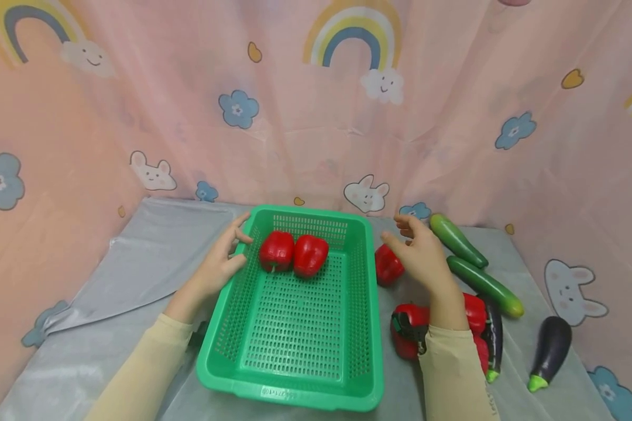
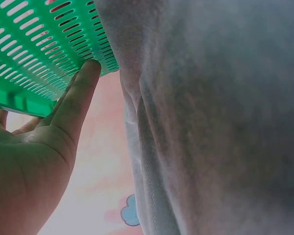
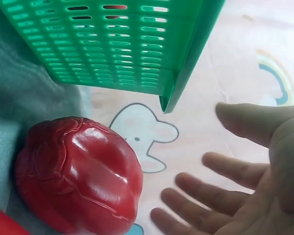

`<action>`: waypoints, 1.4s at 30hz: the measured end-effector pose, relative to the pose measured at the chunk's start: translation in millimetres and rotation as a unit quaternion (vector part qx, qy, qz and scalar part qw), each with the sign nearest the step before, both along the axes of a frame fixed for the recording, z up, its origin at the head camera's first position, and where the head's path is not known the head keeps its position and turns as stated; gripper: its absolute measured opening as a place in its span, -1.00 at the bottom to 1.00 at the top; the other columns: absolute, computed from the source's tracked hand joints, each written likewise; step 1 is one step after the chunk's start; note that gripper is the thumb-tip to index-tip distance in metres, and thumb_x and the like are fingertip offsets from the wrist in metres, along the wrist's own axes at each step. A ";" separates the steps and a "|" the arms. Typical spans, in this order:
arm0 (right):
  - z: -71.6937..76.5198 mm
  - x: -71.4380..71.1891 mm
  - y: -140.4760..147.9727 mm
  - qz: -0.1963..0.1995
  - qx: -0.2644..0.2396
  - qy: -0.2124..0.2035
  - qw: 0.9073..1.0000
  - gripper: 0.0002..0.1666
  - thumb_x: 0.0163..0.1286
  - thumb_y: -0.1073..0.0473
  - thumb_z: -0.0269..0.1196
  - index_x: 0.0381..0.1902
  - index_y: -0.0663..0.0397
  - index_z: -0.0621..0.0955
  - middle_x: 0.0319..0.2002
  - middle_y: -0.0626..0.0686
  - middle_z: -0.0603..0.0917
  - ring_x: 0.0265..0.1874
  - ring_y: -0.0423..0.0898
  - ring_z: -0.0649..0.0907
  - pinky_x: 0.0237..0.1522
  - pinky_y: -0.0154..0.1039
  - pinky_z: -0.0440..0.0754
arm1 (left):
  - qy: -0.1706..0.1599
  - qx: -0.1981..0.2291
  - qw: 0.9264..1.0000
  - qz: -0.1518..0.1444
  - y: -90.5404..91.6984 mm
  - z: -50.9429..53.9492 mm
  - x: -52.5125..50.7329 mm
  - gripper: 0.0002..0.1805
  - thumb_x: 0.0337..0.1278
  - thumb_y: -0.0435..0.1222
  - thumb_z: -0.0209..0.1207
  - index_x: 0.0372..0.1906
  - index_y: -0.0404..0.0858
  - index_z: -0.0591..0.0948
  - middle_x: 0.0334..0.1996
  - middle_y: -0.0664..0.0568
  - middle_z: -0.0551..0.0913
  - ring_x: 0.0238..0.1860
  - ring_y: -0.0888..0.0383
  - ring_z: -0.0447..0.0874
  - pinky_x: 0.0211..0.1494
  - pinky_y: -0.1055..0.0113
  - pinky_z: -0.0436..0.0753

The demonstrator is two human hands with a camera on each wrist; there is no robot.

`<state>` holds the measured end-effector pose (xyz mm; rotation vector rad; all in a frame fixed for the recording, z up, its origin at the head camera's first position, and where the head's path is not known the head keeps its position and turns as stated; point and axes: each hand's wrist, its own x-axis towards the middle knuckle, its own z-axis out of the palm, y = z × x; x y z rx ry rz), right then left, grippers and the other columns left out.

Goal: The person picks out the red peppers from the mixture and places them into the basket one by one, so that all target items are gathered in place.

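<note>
A green plastic basket [image 1: 295, 386] with slotted walls stands in the middle, with two red bell peppers [image 1: 311, 256] side by side at its far left. At its left rim is my left hand [image 1: 218, 263], fingers loosely bent over the edge; in the left wrist view one digit [image 2: 78, 100] lies along the outer wall, contact unclear. My right hand [image 1: 421, 251] hovers right of the basket with fingers spread and nothing held. Below and beside it, another red bell pepper [image 3: 83, 176] lies next to the basket.
More red bell peppers [image 1: 408, 345] lie around my right forearm, partly hidden by it. Two green cucumbers [image 1: 458, 240] lie farther right, with one dark eggplant [image 1: 494, 339] by the peppers and another eggplant [image 1: 552, 348] near the right edge. A pink patterned curtain [image 1: 295, 117] hangs behind the grey cloth [image 1: 100, 327].
</note>
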<state>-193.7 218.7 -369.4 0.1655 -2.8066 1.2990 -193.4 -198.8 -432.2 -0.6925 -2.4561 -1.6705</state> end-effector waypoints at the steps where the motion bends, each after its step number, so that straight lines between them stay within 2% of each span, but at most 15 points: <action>1: -1.1 -0.6 -0.3 0.003 0.008 -0.008 1.000 -0.19 0.62 -0.08 0.28 0.61 0.27 0.37 0.50 0.39 0.46 0.50 0.38 0.44 0.48 0.34 0.43 | 0.000 0.001 1.000 0.000 -0.3 -0.1 0.2 -0.71 0.16 -0.51 -0.02 0.01 -0.38 0.46 0.75 -0.22 0.05 0.68 -0.46 0.00 0.46 -0.68 0.13; 8: -7.6 -3.7 0.7 0.032 0.060 -0.053 0.996 -0.12 0.56 -0.03 0.35 0.62 0.30 0.34 0.53 0.43 0.41 0.51 0.47 0.39 0.42 0.44 0.45 | 0.001 -0.001 1.000 -0.001 -0.2 0.7 0.4 -0.72 0.17 -0.49 -0.01 0.00 -0.37 0.46 0.75 -0.23 0.05 0.68 -0.47 0.01 0.45 -0.68 0.15; 13: -13.1 -4.3 3.8 0.046 0.084 -0.062 0.993 -0.15 0.53 0.03 0.36 0.59 0.32 0.37 0.45 0.43 0.51 0.40 0.43 0.51 0.35 0.38 0.56 | -0.001 -0.002 1.000 -0.001 0.2 1.2 0.4 -0.72 0.18 -0.48 -0.01 0.01 -0.38 0.46 0.75 -0.23 0.04 0.67 -0.50 0.02 0.45 -0.68 0.15; 21: -18.9 -4.9 5.4 0.053 0.096 -0.073 0.991 -0.13 0.42 0.05 0.44 0.55 0.33 0.43 0.36 0.40 0.57 0.25 0.35 0.59 0.21 0.31 0.68 | -0.007 -0.011 1.000 0.004 -0.7 -0.8 -0.5 -0.71 0.18 -0.49 0.00 0.02 -0.37 0.46 0.77 -0.17 0.03 0.68 -0.47 0.00 0.48 -0.64 0.15; 32: -22.1 -4.1 3.5 0.061 0.101 -0.107 0.987 0.01 0.31 0.14 0.52 0.62 0.24 0.35 0.37 0.41 0.53 0.27 0.41 0.56 0.14 0.33 0.73 | -0.011 -0.007 1.000 0.004 -0.1 0.3 -0.1 -0.73 0.19 -0.48 -0.01 0.00 -0.37 0.45 0.77 -0.14 0.03 0.68 -0.45 0.01 0.49 -0.64 0.14; 42: -23.0 -4.3 4.3 0.051 0.099 -0.102 0.989 0.00 0.30 0.15 0.52 0.61 0.23 0.37 0.36 0.40 0.55 0.25 0.39 0.56 0.11 0.30 0.74 | -0.007 -0.004 1.000 0.002 -0.7 -1.5 -0.9 -0.73 0.18 -0.49 0.00 -0.01 -0.36 0.46 0.76 -0.15 0.04 0.66 -0.48 0.05 0.45 -0.65 0.20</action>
